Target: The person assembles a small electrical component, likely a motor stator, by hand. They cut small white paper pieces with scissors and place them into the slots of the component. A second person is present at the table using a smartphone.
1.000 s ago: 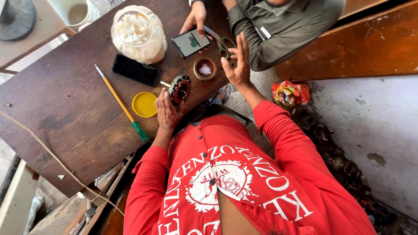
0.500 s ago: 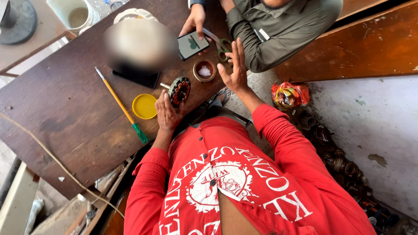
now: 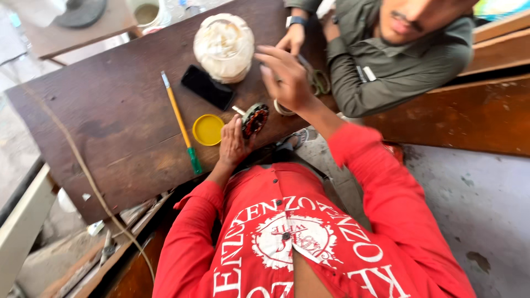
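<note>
Raised and spread wide since earlier, the right hand (image 3: 284,77) is held empty above the table (image 3: 110,121). One wound stator (image 3: 254,118) is steadied by the left hand (image 3: 233,144), beside one yellow lid (image 3: 208,129), one pencil (image 3: 179,121) and one phone (image 3: 207,87).

Left of my left hand (image 3: 233,144) the yellow lid (image 3: 208,129), pencil (image 3: 179,121) and phone (image 3: 207,87) crowd the way; beyond them I see bare tabletop (image 3: 105,116).

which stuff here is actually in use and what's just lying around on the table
In hand:
- left hand holds the round wound part at the table edge
- right hand is raised above the table, holding nothing visible

Lying about:
- yellow lid
- pencil
- black phone
- white bundle
- co-worker's hand, resting on the table
</note>
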